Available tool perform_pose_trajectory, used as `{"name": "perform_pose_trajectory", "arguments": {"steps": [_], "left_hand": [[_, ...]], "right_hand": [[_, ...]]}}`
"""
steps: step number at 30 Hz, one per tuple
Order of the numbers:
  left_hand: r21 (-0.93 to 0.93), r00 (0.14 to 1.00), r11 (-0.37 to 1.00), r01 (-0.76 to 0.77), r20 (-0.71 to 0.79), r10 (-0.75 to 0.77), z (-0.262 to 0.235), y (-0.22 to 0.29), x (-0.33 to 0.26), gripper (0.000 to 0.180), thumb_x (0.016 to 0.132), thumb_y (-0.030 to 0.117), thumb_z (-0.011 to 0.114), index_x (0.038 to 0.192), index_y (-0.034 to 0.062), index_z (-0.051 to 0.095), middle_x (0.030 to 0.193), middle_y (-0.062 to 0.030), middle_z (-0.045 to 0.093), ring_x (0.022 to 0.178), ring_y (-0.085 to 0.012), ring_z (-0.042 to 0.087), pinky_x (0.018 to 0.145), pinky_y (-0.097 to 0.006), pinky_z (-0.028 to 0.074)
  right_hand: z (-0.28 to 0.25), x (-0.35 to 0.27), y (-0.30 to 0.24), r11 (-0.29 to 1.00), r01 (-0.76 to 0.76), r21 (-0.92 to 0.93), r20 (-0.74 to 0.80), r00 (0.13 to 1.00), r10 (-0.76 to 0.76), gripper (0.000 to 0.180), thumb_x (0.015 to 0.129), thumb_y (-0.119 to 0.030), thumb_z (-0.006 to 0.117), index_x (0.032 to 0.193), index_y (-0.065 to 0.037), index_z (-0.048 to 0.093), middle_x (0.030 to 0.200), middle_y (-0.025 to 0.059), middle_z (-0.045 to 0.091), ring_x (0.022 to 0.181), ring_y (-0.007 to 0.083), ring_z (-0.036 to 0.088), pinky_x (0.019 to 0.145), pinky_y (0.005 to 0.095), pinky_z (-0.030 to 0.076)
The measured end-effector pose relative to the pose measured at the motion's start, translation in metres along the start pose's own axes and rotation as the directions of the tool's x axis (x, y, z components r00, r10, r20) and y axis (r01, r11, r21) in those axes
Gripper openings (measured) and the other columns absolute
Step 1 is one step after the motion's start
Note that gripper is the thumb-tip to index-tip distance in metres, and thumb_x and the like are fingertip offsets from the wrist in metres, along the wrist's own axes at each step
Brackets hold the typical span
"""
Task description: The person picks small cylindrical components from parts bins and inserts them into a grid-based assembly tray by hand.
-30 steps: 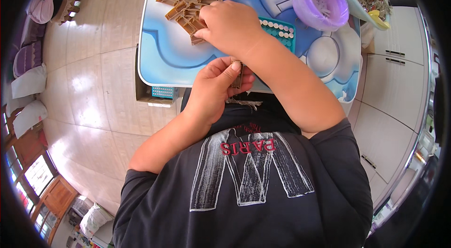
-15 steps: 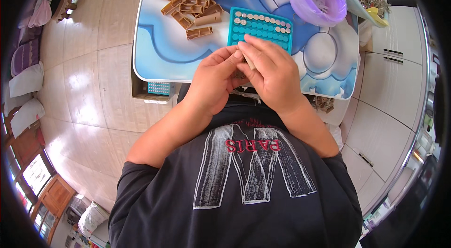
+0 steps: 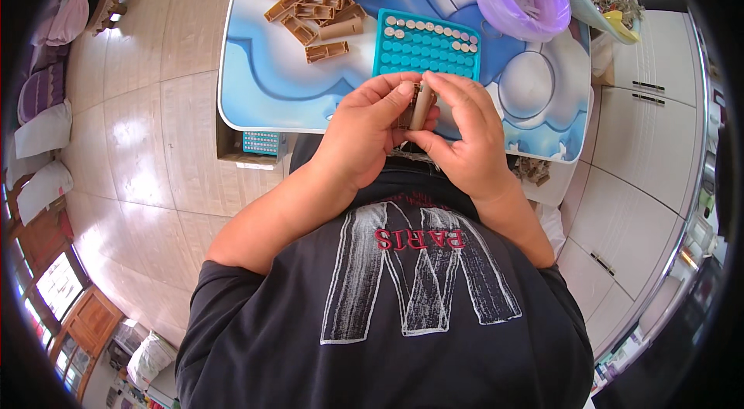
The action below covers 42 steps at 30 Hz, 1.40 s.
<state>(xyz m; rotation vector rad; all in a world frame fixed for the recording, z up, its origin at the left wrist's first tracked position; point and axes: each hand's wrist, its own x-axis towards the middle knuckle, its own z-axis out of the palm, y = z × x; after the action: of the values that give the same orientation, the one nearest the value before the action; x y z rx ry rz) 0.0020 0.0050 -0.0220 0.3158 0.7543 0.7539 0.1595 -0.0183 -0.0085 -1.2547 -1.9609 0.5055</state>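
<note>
Held casing [image 3: 422, 107]: brown, smooth-backed, with a darker part along its left side; located between the two hands, about the middle of the worktop's near edge; whether one part or two halves meeting, cannot tell.
Left hand [image 3: 364, 130]: thumb and fingers pinching the darker side of the held casing.
Right hand [image 3: 469, 130]: fingers bent, pinching the smooth back near its two ends.
Worktop [image 3: 263, 99]: blue and white, corners rounded.
Loose casings [image 3: 316, 12]: brown, heaped toward the far left corner, some open side up.
Teal tray [image 3: 422, 60]: right of the heap, just beyond the fingers; white discs [image 3: 419, 25] mostly along its far side.
Purple bowl [image 3: 535, 28]: toward the far right corner, small white pieces inside.
Drop risk: likely the chief one; a slack fingertip hold beside the near edge could send the casing into the lap or to the floor.
Slip risk: uneven pressure at the two ends could twist the smooth back askew.
Spill risk: knuckles this near the teal tray could knock it and unsettle the discs.
Heap risk: a careless reach could topple the overlapping casings.
</note>
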Motion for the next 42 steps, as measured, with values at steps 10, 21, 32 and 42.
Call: {"name": "perform_pose_trajectory", "arguments": {"steps": [10, 21, 32, 42], "left_hand": [[-0.067, 0.999, 0.997, 0.033, 0.037, -0.03, -0.0029, 0.0019, -0.0018, 0.033, 0.097, 0.018, 0.044, 0.122, -0.0025, 0.05, 0.103, -0.012, 0.062, 0.092, -0.0197, 0.063, 0.081, -0.031, 0.053], [-0.091, 0.999, 0.995, 0.031, -0.006, -0.031, -0.0014, 0.0037, -0.0017, 0.029, 0.094, 0.014, 0.052, 0.118, -0.0013, 0.056, 0.099, -0.0092, 0.063, 0.086, -0.0175, 0.062, 0.075, -0.029, 0.054], [-0.05, 1.0, 0.999, 0.003, 0.004, -0.003, 0.0019, 0.0039, -0.0038, 0.032, 0.095, 0.015, 0.049, 0.122, -0.0016, 0.053, 0.1, -0.0086, 0.062, 0.09, -0.0159, 0.061, 0.079, -0.028, 0.051], [0.155, 0.998, 0.987, -0.028, 0.06, 0.019, 0.0051, 0.0044, -0.0064, 0.045, 0.088, 0.005, 0.06, 0.13, -0.0025, 0.044, 0.108, -0.0089, 0.059, 0.095, -0.0129, 0.059, 0.083, -0.025, 0.049]], "right_hand": [[-0.0031, 0.0024, -0.004, 0.999, -0.04, 0.021, 0.044, 0.998, 0.039, 0.072, 0.058, -0.008, 0.08, 0.124, -0.004, 0.05, 0.107, 0.0125, 0.059, 0.097, 0.0317, 0.057, 0.084, 0.0388, 0.046], [-0.0021, 0.0041, -0.0047, 1.0, 0.001, -0.016, 0.055, 0.998, 0.0, 0.074, 0.057, -0.011, 0.08, 0.125, -0.004, 0.049, 0.103, 0.0126, 0.06, 0.095, 0.0306, 0.057, 0.083, 0.0385, 0.046], [0.0036, 0.0004, -0.005, 0.996, 0.024, -0.084, -0.015, 1.0, -0.026, 0.073, 0.057, -0.009, 0.079, 0.123, -0.003, 0.05, 0.103, 0.0119, 0.06, 0.097, 0.03, 0.057, 0.085, 0.0385, 0.045], [-0.0063, 0.0002, -0.0043, 0.997, -0.081, 0.007, 0.03, 0.996, 0.081, 0.062, 0.065, -0.013, 0.079, 0.12, -0.002, 0.053, 0.109, 0.0117, 0.061, 0.098, 0.026, 0.058, 0.083, 0.0333, 0.047]]}}
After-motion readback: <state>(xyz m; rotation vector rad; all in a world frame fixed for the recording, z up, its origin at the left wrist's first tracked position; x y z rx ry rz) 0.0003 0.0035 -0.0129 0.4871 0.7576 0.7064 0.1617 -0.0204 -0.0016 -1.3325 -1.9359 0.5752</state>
